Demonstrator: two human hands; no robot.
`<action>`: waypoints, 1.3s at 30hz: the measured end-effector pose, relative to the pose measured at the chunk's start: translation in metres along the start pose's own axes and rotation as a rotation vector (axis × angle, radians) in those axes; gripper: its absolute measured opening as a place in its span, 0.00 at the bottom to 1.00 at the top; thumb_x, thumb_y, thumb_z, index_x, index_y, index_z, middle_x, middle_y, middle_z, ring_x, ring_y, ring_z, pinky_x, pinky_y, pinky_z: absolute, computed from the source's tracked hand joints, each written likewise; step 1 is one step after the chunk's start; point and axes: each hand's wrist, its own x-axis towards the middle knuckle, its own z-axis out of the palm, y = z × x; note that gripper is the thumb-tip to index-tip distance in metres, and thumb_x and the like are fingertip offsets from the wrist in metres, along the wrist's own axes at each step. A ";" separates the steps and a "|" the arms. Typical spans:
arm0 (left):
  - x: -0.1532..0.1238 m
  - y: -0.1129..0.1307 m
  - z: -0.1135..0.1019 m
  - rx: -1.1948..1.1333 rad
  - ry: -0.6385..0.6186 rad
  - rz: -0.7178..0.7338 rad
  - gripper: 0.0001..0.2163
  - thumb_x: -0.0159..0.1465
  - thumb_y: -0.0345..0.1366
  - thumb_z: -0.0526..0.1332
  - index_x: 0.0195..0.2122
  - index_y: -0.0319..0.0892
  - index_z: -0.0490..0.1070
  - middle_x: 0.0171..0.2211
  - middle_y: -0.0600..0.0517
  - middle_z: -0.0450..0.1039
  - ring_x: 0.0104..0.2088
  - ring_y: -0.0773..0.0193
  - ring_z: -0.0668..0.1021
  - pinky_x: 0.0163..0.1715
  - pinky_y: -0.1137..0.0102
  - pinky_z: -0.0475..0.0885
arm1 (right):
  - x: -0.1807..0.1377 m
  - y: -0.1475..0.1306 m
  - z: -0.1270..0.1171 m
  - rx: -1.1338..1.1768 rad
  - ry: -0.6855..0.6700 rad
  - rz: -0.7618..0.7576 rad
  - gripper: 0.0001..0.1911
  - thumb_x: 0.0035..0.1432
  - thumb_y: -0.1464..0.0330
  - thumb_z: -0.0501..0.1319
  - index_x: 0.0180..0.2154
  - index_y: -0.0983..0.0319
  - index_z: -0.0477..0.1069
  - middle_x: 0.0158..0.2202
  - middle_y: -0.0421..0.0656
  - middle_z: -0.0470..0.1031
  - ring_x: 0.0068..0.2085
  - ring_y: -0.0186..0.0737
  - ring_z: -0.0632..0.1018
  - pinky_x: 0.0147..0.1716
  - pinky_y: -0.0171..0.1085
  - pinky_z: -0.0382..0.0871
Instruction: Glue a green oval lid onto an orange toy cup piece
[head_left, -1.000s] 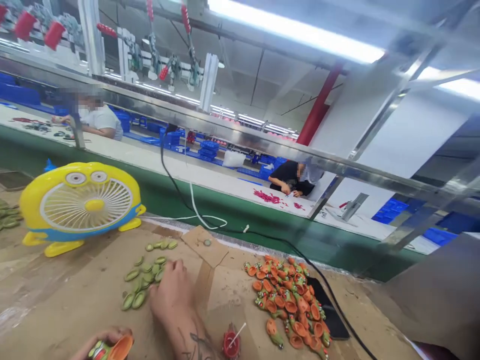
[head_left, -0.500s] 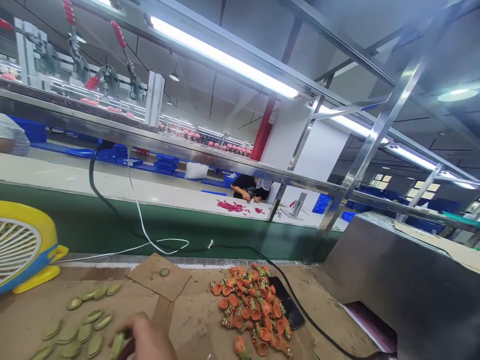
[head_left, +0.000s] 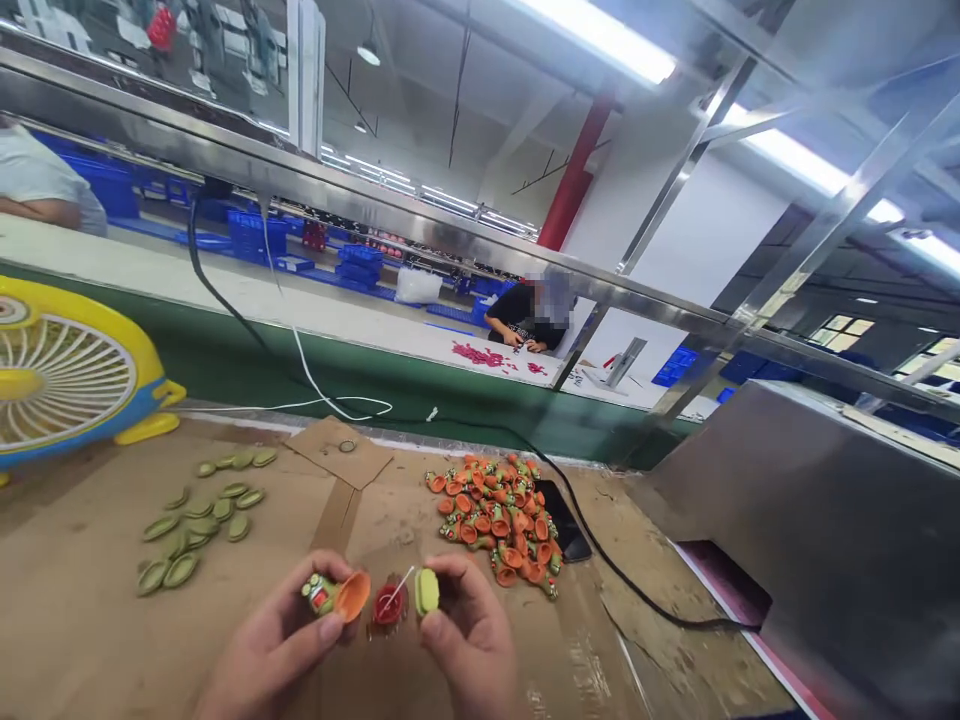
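Left hand [head_left: 281, 640] pinches orange toy piece [head_left: 335, 594]; right hand [head_left: 469, 640] pinches green oval piece [head_left: 427, 591] just beside it.

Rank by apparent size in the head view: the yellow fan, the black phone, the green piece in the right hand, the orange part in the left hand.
1. yellow fan, though cut off by the frame edge
2. black phone, partly covered
3. orange part and green piece: too alike to rank.

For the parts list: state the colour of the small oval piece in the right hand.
Pale green oval piece, pinched in the right hand; head view.
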 end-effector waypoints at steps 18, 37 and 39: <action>0.005 -0.026 0.028 0.187 -0.067 0.040 0.23 0.50 0.53 0.80 0.39 0.47 0.77 0.41 0.51 0.78 0.45 0.54 0.76 0.46 0.70 0.70 | -0.015 -0.012 -0.021 -0.222 0.037 -0.081 0.19 0.53 0.72 0.68 0.48 0.56 0.76 0.52 0.46 0.78 0.53 0.45 0.78 0.53 0.40 0.73; 0.013 -0.043 0.023 0.107 -0.055 -0.018 0.26 0.46 0.53 0.81 0.39 0.44 0.79 0.39 0.48 0.80 0.41 0.52 0.78 0.39 0.68 0.68 | -0.013 0.013 -0.037 -0.401 0.114 -0.152 0.19 0.61 0.62 0.69 0.54 0.53 0.78 0.51 0.47 0.77 0.47 0.46 0.79 0.48 0.41 0.74; 0.014 -0.044 0.019 0.090 -0.066 -0.034 0.25 0.47 0.52 0.81 0.39 0.44 0.78 0.38 0.48 0.80 0.41 0.52 0.78 0.37 0.68 0.68 | -0.014 0.018 -0.033 -0.371 0.138 -0.126 0.20 0.59 0.62 0.70 0.53 0.56 0.79 0.48 0.48 0.79 0.44 0.46 0.79 0.47 0.42 0.75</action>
